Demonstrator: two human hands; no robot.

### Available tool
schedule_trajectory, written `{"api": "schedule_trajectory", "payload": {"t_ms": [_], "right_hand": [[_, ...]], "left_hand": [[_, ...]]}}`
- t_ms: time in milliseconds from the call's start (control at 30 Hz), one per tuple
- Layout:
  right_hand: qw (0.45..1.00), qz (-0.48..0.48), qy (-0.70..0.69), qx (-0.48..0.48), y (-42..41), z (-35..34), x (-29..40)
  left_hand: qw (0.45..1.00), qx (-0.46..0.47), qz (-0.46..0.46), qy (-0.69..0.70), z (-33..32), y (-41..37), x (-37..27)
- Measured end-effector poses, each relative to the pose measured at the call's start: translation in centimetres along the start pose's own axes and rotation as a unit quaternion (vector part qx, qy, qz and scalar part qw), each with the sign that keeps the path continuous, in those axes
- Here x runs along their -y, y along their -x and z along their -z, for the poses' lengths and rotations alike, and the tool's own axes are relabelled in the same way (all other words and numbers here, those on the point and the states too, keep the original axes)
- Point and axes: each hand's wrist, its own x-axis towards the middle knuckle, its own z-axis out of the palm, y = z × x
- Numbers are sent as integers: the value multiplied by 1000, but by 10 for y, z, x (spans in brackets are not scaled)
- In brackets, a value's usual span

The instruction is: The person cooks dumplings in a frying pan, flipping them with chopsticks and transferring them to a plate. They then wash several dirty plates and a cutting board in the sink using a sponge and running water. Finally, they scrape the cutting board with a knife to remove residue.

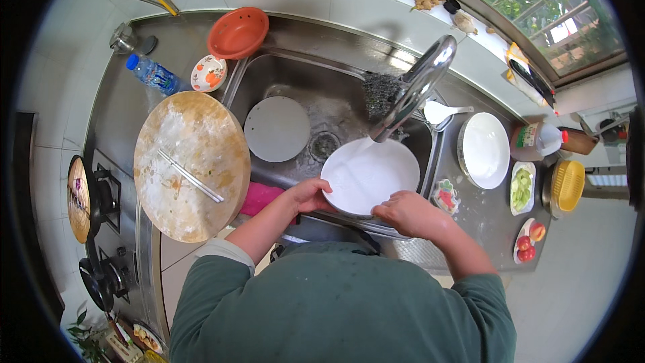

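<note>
Both my hands hold a large white bowl (372, 174) by its near rim, over the right front part of the stainless-steel sink (282, 73). My left hand (310, 195) grips the rim's left side with the thumb on top. At the right of the near rim, my right hand (409, 213) has its fingers curled on the edge. The curved chrome faucet (428, 75) ends just above the bowl's far side. Whether water is running I cannot tell. A round whitish disc (277, 129) lies in the sink left of the drain (324, 146).
Left of the sink, a floury round wooden board (189, 136) carries chopsticks (190, 175) and overhangs the counter. Behind it stand an orange basin (238, 33), a small patterned bowl (208, 73) and a plastic bottle (157, 74). To the right are a white dish (485, 150) and a spoon (446, 112).
</note>
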Motion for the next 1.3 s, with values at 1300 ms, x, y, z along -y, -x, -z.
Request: {"api": "schedule_trajectory", "payload": {"t_ms": [1300], "right_hand": [[921,-242,33,-304,-28,-28,-124]], "left_hand": [[314,-405,-554,-656,-102,133,-72]]}}
